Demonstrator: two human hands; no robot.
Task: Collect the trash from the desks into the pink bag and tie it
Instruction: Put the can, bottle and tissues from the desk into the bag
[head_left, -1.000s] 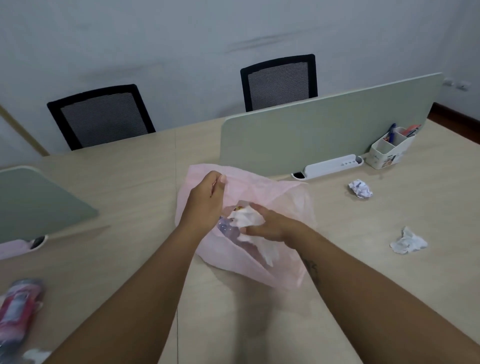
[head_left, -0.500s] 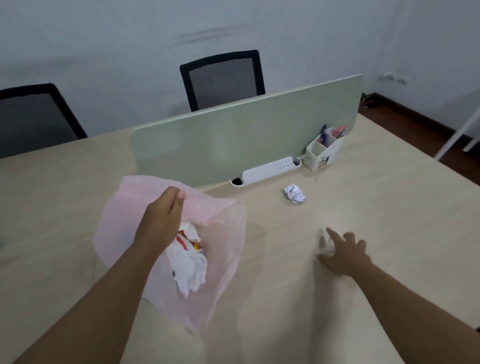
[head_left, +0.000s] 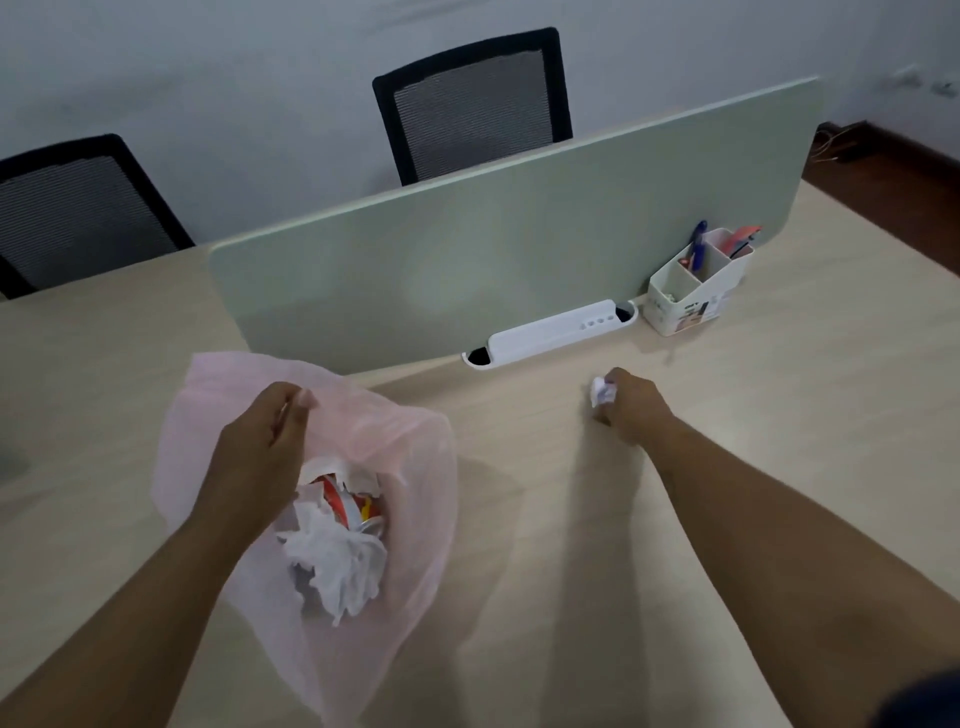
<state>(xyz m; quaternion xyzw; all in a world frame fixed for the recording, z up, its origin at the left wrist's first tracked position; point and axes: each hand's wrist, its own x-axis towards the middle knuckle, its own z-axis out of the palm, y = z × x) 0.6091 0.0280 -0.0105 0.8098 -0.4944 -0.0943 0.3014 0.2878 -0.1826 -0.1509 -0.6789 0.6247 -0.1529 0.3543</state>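
The left hand (head_left: 265, 441) pinches the rim of the pink bag (head_left: 415, 493), holding its mouth open above the desk (head_left: 779, 441); white tissue (head_left: 337, 566) and a red wrapper lie inside, just below that hand. The right hand (head_left: 631, 408), out toward the green divider (head_left: 519, 249), is closed around a crumpled paper ball (head_left: 601, 391) at its fingertips

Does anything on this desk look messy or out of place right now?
Only the litter. A crumpled paper ball sits in the right hand, not yet in the pink bag that the left hand holds open. Nothing looks spilled or broken.
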